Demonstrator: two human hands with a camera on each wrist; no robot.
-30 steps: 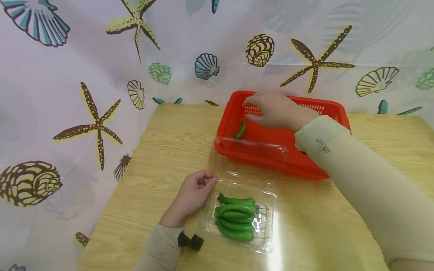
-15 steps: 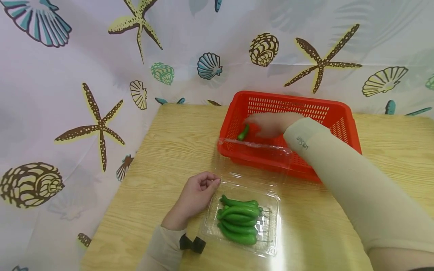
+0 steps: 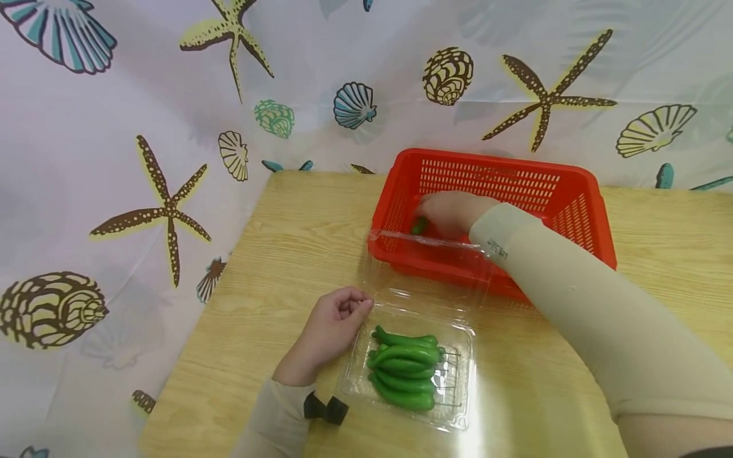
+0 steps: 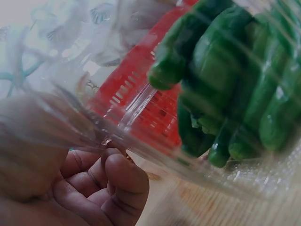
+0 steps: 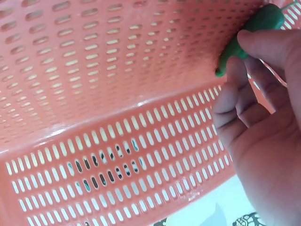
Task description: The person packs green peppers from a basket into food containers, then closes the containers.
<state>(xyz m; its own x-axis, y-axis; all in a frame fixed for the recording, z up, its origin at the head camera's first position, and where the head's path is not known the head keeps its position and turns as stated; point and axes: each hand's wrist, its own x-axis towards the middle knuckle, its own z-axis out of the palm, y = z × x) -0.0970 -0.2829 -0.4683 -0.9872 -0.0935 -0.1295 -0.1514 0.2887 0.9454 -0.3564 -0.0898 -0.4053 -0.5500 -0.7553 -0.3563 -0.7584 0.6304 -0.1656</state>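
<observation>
My right hand (image 3: 449,211) is down inside the red basket (image 3: 598,219). In the right wrist view its thumb and curled fingers pinch a green chili pepper (image 5: 263,23) near the basket wall. My left hand (image 3: 335,321) pinches the corner of a clear plastic clamshell box (image 3: 466,407) where its lid and base meet. Inside the box base lie several green peppers (image 3: 403,369), side by side, their thin stems to the right. The raised clear lid (image 3: 426,280) overlaps the front rim of the basket. In the left wrist view those peppers (image 4: 221,61) show through the plastic.
The box and basket stand on a light wooden table (image 3: 258,254), box nearer me, basket behind. A white curtain (image 3: 321,51) printed with shells and starfish hangs along the back and left. My right forearm crosses the basket's front right side.
My right hand has lowered into the basket and taken hold of the lone pepper, which is now shifted slightly to the right. My left hand keeps its hold on the box corner.
</observation>
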